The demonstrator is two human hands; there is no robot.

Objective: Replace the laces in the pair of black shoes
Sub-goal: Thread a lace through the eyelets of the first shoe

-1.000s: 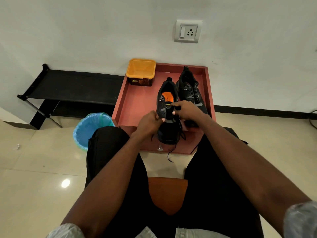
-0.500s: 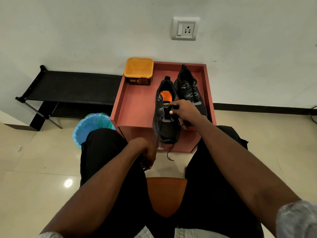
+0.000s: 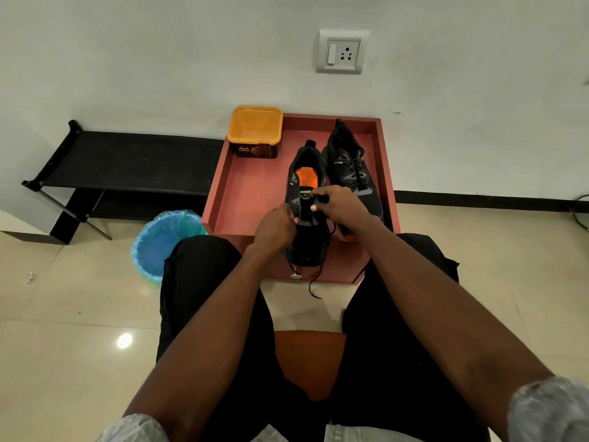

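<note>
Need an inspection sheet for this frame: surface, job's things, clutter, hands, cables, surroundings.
Surface: red tray table, against the wall.
Job's things: near shoe, toe over the front edge, lace end dangling; far shoe laced, beside it.
Clutter: yellow tub at the back left corner.
Hands: left hand and right hand both pinch at the near shoe's eyelets.
Cables: one at the right edge.
Surroundings: wall socket, black rack, blue bin.

"Amul" is showing in yellow letters on the brown side of the orange tub (image 3: pixel 257 137) at upper centre (smaller print beneath is blurring out); white shoe logos are staying unreadable.
</note>
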